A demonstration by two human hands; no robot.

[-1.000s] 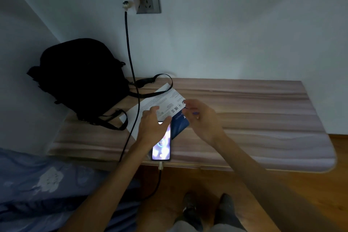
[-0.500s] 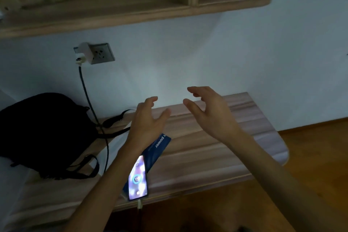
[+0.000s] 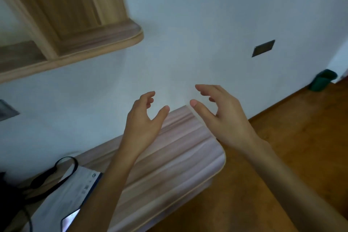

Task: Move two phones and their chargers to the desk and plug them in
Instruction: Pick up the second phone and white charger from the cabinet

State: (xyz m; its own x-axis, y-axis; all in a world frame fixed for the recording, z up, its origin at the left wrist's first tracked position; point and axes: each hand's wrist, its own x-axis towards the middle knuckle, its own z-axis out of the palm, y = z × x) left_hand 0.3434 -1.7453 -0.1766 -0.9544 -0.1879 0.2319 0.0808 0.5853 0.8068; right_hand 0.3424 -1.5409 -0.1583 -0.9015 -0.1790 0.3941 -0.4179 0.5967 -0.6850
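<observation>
White wall fills your view while both hands, left [image 3: 143,118] and right [image 3: 222,117], hang wide and empty above the desk [image 3: 178,165], the lit phone [image 3: 70,219] at its front-left edge, where a sweeping forearm could knock it off

wall [image 3: 207,24]: pale, dim | floor [image 3: 301,147]: wood | shelf [image 3: 75,47]: wooden, upper left | green bin [image 3: 323,80]: far corner

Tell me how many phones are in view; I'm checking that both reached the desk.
1. A lit phone lies at the desk's near left edge, partly behind the left forearm. A second may be hidden or out of frame; both hands are empty.
</observation>
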